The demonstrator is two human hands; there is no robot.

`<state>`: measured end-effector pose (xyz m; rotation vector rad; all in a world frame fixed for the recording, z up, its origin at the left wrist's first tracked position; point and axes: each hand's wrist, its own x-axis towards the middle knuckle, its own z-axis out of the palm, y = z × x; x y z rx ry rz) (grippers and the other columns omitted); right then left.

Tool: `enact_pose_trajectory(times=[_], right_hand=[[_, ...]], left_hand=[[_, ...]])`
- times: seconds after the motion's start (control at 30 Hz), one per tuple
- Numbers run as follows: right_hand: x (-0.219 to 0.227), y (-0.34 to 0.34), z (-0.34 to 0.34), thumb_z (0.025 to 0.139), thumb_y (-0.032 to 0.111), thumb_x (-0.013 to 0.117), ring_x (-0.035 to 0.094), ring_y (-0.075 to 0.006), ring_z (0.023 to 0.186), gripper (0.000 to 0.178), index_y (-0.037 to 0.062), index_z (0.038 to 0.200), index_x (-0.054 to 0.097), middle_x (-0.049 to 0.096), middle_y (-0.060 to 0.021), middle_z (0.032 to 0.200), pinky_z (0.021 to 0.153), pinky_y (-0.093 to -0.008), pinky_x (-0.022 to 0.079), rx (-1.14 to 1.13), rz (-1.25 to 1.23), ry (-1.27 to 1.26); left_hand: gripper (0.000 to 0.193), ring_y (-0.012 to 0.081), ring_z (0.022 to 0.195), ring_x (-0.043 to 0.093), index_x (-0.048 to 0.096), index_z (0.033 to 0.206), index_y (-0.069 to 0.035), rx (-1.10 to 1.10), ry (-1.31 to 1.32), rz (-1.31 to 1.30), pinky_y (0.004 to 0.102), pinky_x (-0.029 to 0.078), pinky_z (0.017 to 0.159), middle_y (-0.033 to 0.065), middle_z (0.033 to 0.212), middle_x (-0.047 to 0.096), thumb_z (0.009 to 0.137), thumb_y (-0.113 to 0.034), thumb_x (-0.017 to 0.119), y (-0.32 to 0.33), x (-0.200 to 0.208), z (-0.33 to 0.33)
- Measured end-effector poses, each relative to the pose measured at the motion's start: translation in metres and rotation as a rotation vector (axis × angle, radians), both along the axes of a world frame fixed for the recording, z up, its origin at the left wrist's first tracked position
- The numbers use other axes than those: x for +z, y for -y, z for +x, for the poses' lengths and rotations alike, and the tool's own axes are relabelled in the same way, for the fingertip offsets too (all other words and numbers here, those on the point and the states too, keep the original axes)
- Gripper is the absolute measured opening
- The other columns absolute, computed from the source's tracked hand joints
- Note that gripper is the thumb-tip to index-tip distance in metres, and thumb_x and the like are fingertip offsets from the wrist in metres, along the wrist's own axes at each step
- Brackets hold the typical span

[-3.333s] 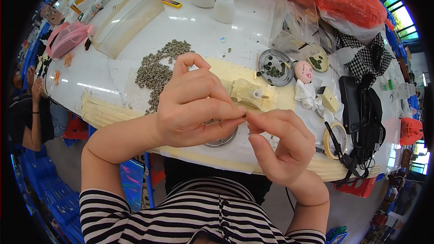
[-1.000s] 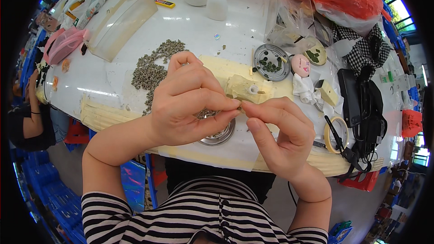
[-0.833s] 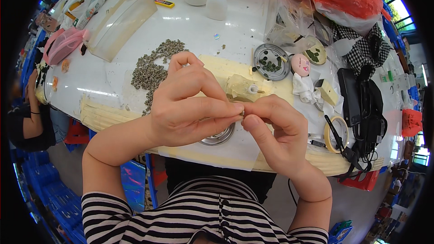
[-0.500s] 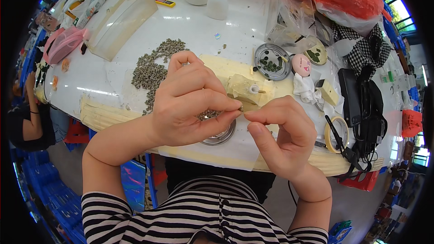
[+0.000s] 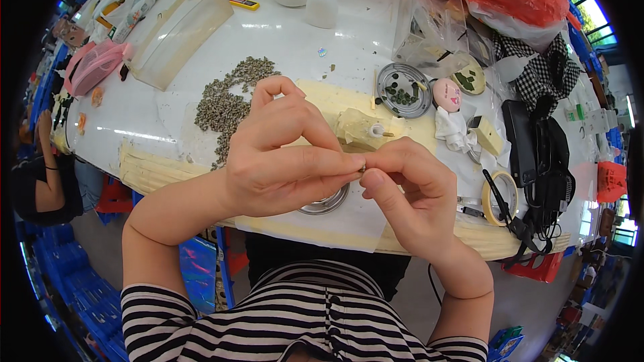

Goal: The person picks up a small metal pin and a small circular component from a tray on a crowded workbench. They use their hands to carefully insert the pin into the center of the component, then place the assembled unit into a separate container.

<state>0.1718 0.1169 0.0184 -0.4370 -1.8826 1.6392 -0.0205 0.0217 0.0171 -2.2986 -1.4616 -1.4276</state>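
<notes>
My left hand is closed in a pinch, thumb and forefinger pressed together on a tiny grey piece, too small to name. From the other side my right hand meets it, its thumb and forefinger closed around the same piece. Below my hands a round metal dish shows only in part. Just beyond them stands a tape-wrapped block with a small white tip. A loose heap of small grey pieces lies beyond my left hand.
A clear round dish with dark green bits sits beyond my right hand, beside a pink round case. To the right are a tape roll and a black bag. A white squeeze bottle stands at the back.
My right hand has moved slightly left and its thumb and forefinger have closed in on the tiny piece at my left fingertips. My left hand has barely shifted.
</notes>
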Motion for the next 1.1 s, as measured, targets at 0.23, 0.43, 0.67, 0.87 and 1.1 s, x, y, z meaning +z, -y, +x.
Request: enact_pose_trajectory(times=[0.23,0.43,0.67,0.87,1.1], right_hand=[[0.0069,-0.0039,0.0019,0.079,-0.002,0.076,0.061,-0.0107,0.069,0.015,-0.0004,0.094,0.073,0.065,-0.0066,0.082,0.058,-0.023,0.048,-0.081,0.331,-0.02],[0.0057,-0.0025,-0.0005,0.076,-0.004,0.077,0.061,-0.0119,0.065,0.027,0.0009,0.102,0.075,0.065,-0.0069,0.082,0.055,-0.023,0.048,-0.092,0.563,-0.084],[0.0048,-0.0032,-0.0001,0.079,-0.003,0.076,0.062,-0.0106,0.067,0.025,0.0007,0.105,0.075,0.066,-0.0075,0.084,0.057,-0.0221,0.049,-0.106,0.404,-0.031],[0.0007,-0.0035,0.0007,0.085,-0.001,0.072,0.063,-0.0102,0.072,0.02,-0.0002,0.104,0.074,0.067,-0.0084,0.086,0.063,-0.022,0.05,-0.029,0.207,-0.027],[0.0028,-0.0029,0.0019,0.086,0.0,0.071,0.063,-0.0108,0.076,0.011,-0.0023,0.097,0.072,0.066,-0.0078,0.087,0.066,-0.0219,0.051,0.023,-0.11,0.032]], left_hand=[[0.025,0.0114,0.071,0.054,0.073,0.093,-0.013,0.022,0.008,-0.016,0.0362,0.033,0.08,-0.0056,0.082,0.061,0.071,-0.007,0.083,0.0003,0.0004,0.0003],[0.022,0.0119,0.071,0.055,0.072,0.089,-0.012,0.047,0.046,-0.057,0.0381,0.035,0.085,-0.0046,0.082,0.061,0.071,-0.005,0.081,0.0007,-0.0033,0.0003],[0.024,0.0121,0.071,0.055,0.072,0.092,-0.012,0.031,0.071,-0.033,0.0375,0.034,0.084,-0.0033,0.084,0.062,0.071,-0.005,0.082,0.0013,-0.0019,-0.0005],[0.027,0.0117,0.071,0.053,0.073,0.095,-0.014,0.013,0.024,-0.016,0.0366,0.033,0.081,-0.0044,0.084,0.061,0.071,-0.007,0.084,0.0014,-0.0005,-0.0007],[0.028,0.0117,0.071,0.054,0.075,0.096,-0.015,0.04,-0.038,0.007,0.0369,0.033,0.083,-0.0057,0.083,0.061,0.071,-0.01,0.084,0.0015,0.0007,0.0008]])
